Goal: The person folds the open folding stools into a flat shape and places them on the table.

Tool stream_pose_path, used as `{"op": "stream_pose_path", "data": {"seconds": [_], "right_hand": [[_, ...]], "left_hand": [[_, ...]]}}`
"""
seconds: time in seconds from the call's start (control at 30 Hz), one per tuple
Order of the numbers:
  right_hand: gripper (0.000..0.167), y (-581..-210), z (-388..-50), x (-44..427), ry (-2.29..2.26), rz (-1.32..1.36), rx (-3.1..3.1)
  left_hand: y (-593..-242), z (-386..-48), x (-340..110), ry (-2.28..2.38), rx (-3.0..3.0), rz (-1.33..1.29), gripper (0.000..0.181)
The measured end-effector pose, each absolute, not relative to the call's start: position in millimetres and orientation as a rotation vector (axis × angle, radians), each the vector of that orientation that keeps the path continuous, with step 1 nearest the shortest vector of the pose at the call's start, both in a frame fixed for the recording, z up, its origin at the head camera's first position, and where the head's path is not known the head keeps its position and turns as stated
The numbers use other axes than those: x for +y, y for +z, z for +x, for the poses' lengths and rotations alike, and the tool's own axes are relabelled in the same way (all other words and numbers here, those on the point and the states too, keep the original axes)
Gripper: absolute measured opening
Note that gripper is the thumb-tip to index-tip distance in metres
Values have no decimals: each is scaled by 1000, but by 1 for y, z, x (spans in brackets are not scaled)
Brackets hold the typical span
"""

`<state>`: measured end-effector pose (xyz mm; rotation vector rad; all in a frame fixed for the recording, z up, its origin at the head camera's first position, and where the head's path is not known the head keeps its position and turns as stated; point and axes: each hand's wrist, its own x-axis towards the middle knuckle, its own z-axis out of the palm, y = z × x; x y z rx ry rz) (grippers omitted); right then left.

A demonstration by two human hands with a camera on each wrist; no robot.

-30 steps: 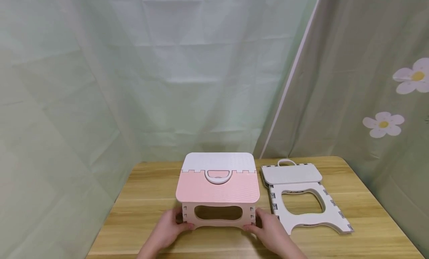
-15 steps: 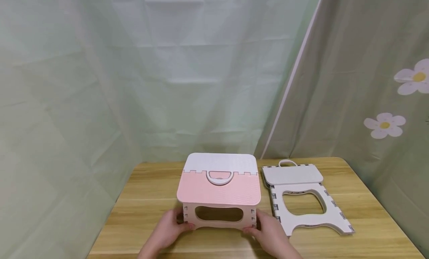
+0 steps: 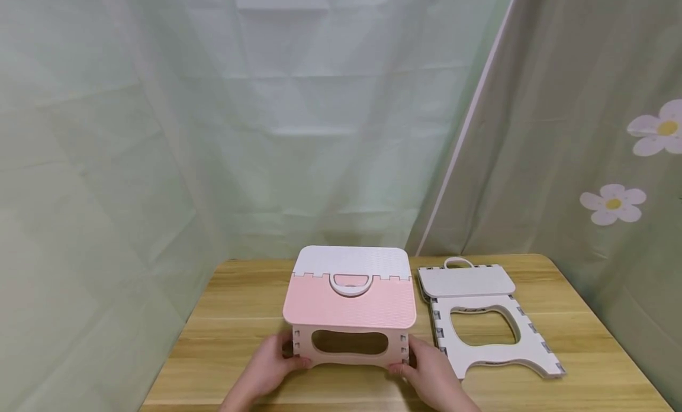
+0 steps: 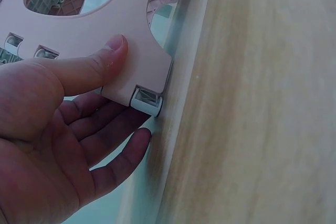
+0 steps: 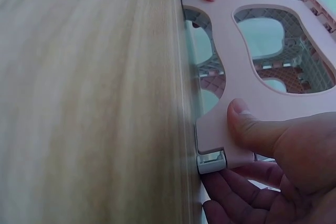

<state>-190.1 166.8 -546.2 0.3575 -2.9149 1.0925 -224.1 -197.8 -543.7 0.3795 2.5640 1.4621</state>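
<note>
The pink stool [image 3: 348,308] is held where it was a second ago, between the left and right edges of the table [image 3: 240,302]; its lower front corners are still clamped between thumb and fingers by the left hand [image 3: 270,363] and right hand [image 3: 428,367].

I see a broad passage over the light wood-grain table [image 3: 226,317] left of the pink-and-white plastic folding stool [image 3: 348,305]. On its right, only a narrow gap remains before the flat white plastic folding stool [image 3: 469,282]. The left hand [image 3: 270,362] and right hand [image 3: 428,367] block its front corners; between them, its long rounded front opening lets fingers through. Behind hangs pale green cloth curtain [image 3: 330,175].
</note>
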Motion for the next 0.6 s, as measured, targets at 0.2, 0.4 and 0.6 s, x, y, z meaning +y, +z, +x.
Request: {"op": "stream_pose_path", "data": {"seconds": [0.2, 0.4, 0.6], "right_hand": [[49, -548, -191, 168, 1115, 358, -2901], [48, -548, -190, 168, 1115, 355, -2899], [43, -547, -191, 168, 1154, 364, -2910]], "left_hand": [[-543, -225, -196, 1440, 2574, 381, 53], [-543, -225, -196, 1438, 2569, 369, 53], [-542, -225, -196, 1433, 2563, 347, 55]]}}
